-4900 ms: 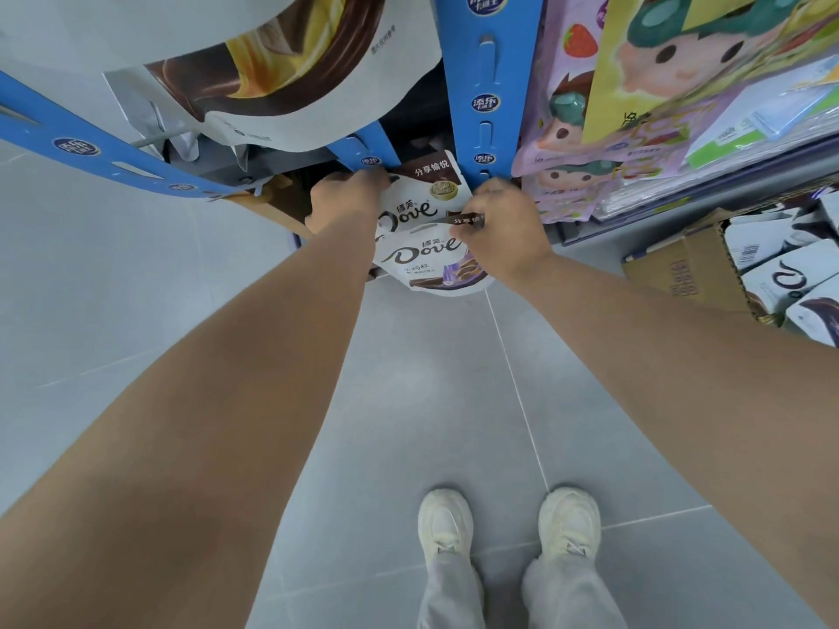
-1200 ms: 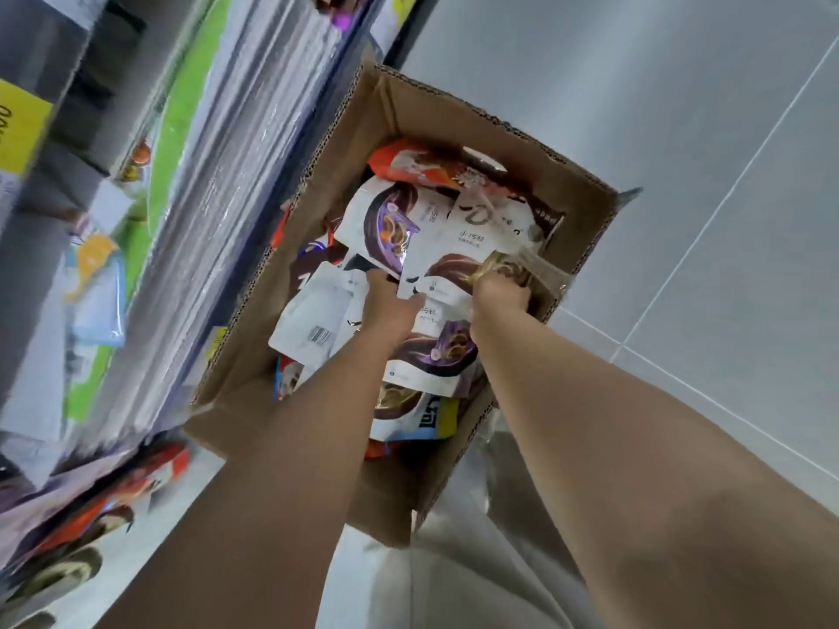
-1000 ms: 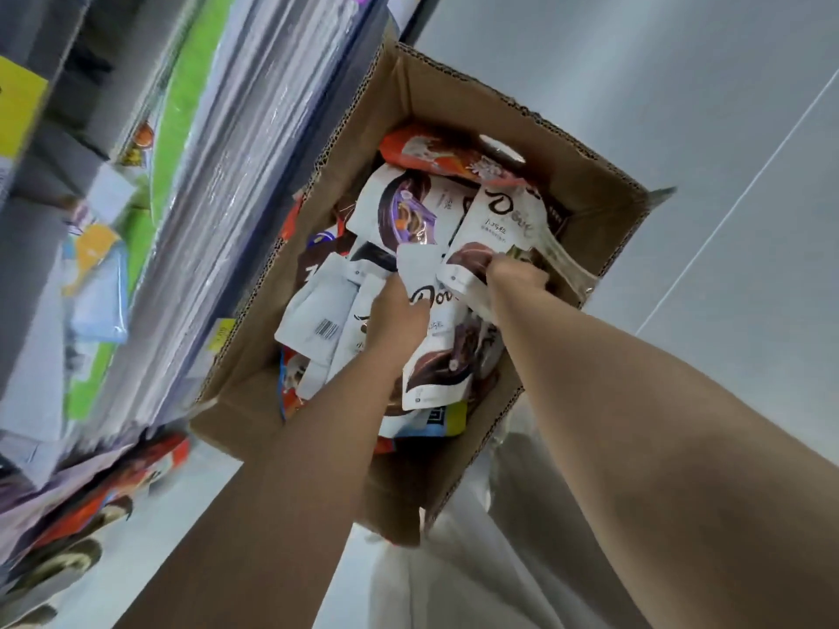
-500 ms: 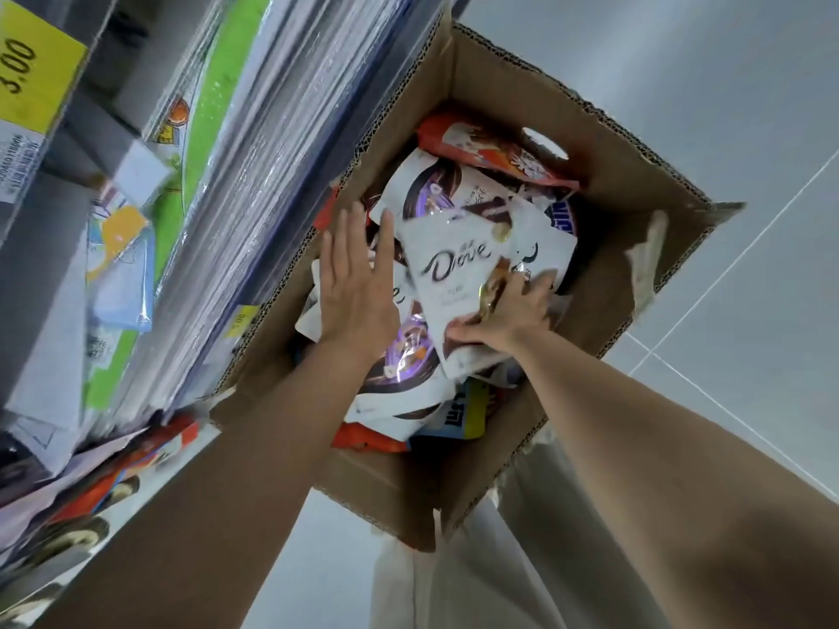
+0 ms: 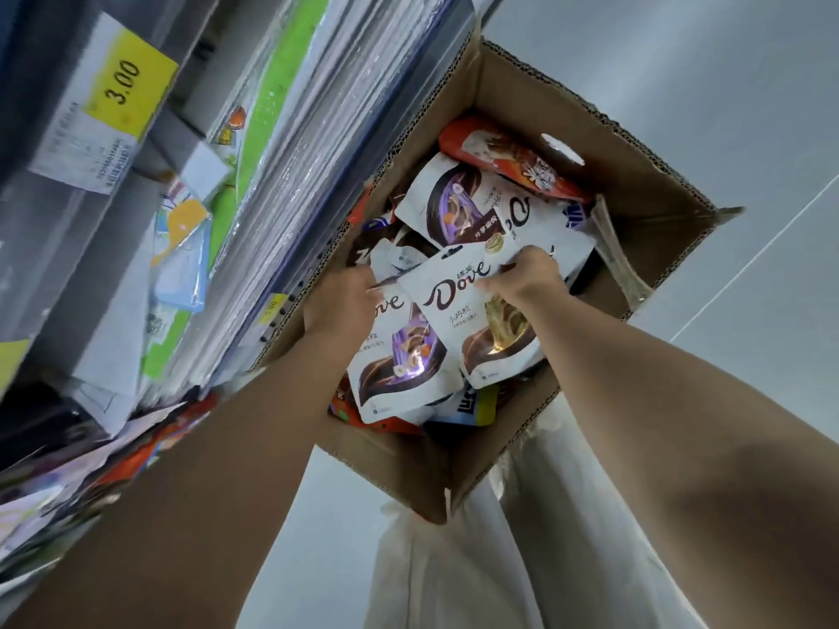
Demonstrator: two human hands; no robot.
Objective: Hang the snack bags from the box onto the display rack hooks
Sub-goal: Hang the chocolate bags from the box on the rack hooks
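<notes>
Cardboard box (image 5: 635, 183) beside shelf (image 5: 68, 211); left fingers (image 5: 363, 281) grip purple bag (image 5: 399, 365), right fingers (image 5: 533, 258) gold bag (image 5: 476, 320).

Head view, steeply down, close

white-brown bag (image 5: 472, 324) — purple swirl bag (image 5: 399, 360) | brown box (image 5: 635, 183) | yellow tag (image 5: 129, 95)

White Dove snack bags (image 5: 454, 206) lie heaped in open cardboard box (image 5: 635, 188).
</notes>
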